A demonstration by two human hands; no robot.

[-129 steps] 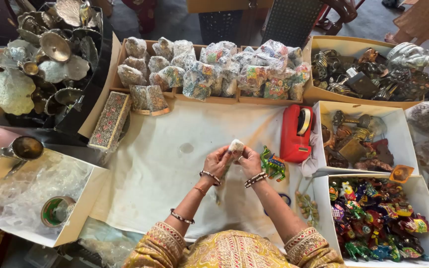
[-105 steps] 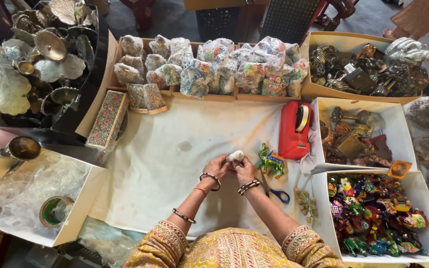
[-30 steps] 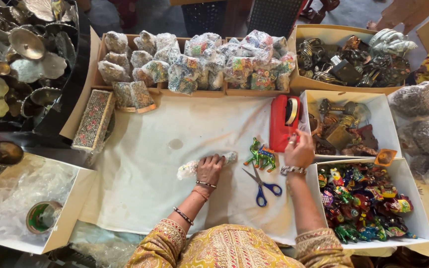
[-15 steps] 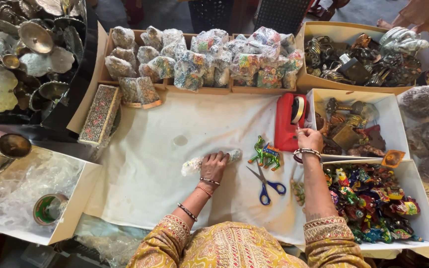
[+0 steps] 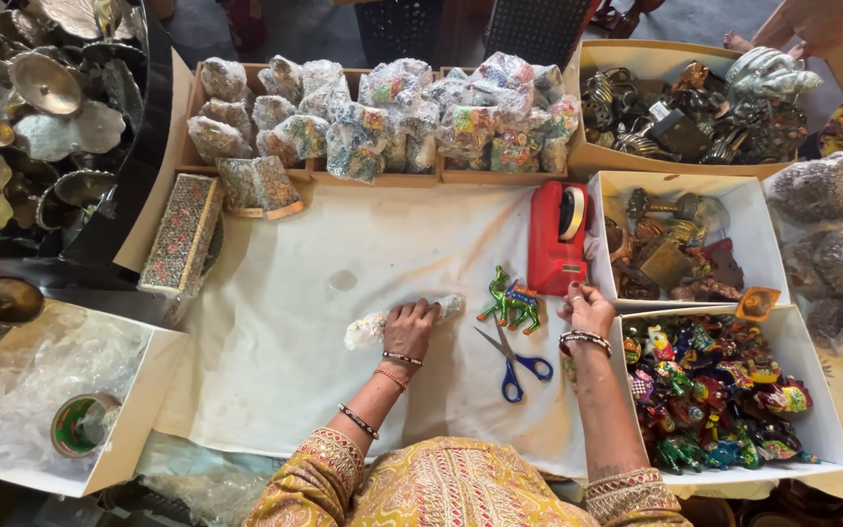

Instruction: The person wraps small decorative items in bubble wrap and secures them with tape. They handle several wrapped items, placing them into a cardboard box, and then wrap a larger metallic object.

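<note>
One small bundle wrapped in bubbly clear plastic (image 5: 375, 325) lies on the white cloth (image 5: 275, 351) in the middle of the table. The left hand (image 5: 410, 329) presses down flat on its right part, fingers bent over it. The right hand (image 5: 587, 308) is well apart from the bundle, just below one red tape holder (image 5: 555, 239). Its fingers curl a little, and it is hard to tell if they pinch anything.

Between the two hands stand two little painted animal toys (image 5: 510, 300), green with bright spots, close together. Just below them lies one pair of scissors (image 5: 509, 357) with blue handles, blades open a bit.

To the right, one white box (image 5: 822, 429) is full of many shiny, colourful animal toys. Above it, one more white box (image 5: 761, 224) holds dark metal bits. At the top, many lumpy wrapped bundles (image 5: 392, 117) sit in rows in flat brown trays.
</note>
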